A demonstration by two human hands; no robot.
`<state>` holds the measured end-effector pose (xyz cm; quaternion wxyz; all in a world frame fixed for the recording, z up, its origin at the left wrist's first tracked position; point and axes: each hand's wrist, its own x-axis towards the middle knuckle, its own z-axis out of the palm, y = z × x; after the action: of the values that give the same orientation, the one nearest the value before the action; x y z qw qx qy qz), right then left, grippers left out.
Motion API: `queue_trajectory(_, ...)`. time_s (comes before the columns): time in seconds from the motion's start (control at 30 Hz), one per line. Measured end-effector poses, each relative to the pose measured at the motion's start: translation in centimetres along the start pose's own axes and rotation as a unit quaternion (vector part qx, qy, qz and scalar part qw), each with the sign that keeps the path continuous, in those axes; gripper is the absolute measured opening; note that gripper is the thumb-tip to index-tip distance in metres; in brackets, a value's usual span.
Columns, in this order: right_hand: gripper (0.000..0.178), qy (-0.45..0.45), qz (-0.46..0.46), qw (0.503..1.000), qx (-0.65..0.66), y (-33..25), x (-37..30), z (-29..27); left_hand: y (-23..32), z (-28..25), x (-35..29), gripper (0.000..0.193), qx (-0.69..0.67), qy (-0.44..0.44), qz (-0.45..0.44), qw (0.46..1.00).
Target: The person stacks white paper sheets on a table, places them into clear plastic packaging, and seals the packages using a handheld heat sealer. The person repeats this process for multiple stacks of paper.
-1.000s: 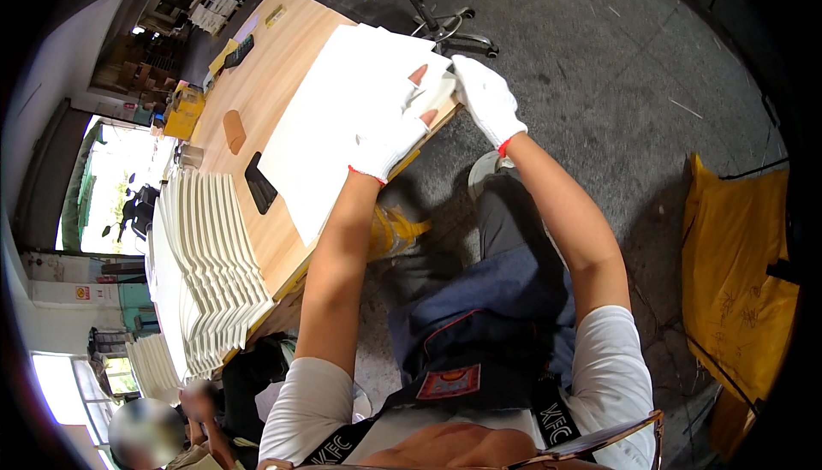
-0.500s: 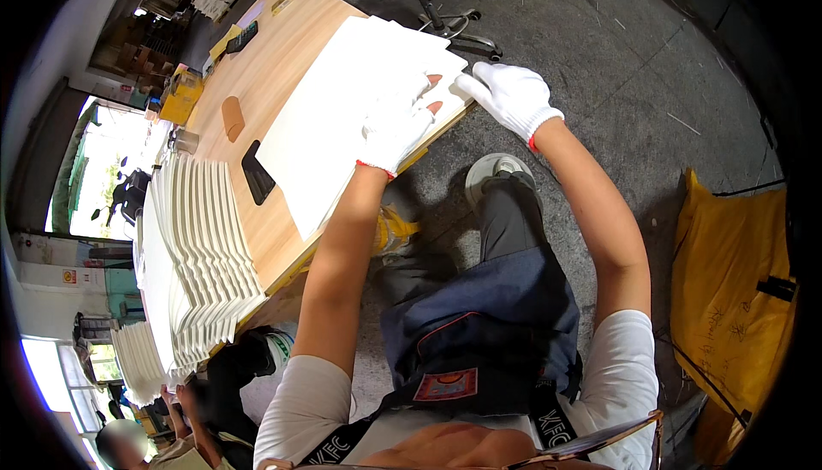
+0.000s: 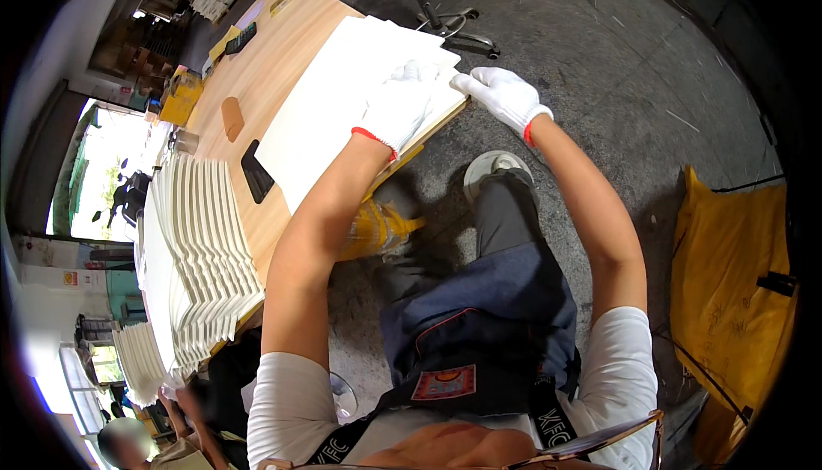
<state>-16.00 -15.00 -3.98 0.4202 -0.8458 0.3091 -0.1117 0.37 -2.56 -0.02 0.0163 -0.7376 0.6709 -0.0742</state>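
Observation:
A stack of large white sheets point(image 3: 338, 115) lies on a light wooden table point(image 3: 257, 68). My left hand point(image 3: 398, 110), in a white glove, rests flat on the top sheet near its near corner. My right hand point(image 3: 503, 98), also gloved, grips the stack's corner edge at the table's rim. Both forearms are bare and reach up from the lower edge.
A fanned row of folded white pieces point(image 3: 205, 247) lines the table's left side. A black phone point(image 3: 255, 172), a brown oval object point(image 3: 232, 117) and a yellow box point(image 3: 181, 98) lie on the table. A stool base point(image 3: 428, 8) stands beyond; a yellow sack point(image 3: 728, 273) at right; another person point(image 3: 128, 444) lower left.
The view has shifted a little. My left hand has flattened onto the top sheet, and my right hand has closed in on the corner of the stack.

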Motion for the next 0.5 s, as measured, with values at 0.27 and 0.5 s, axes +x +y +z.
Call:
queue_trajectory(0.27, 0.074, 0.046, 0.038, 0.995, 0.076, 0.7, 1.1, 0.4, -1.1, -2.5, -2.7, 0.051, -0.185, 0.009, -0.015, 0.983)
queue_trajectory(0.5, 0.077, 0.076, -0.038, 0.996, 0.025, -2.1, 2.9, -0.5, -5.2, -0.5, -12.7, 0.043, -0.176, 0.089, -0.237, 0.951)
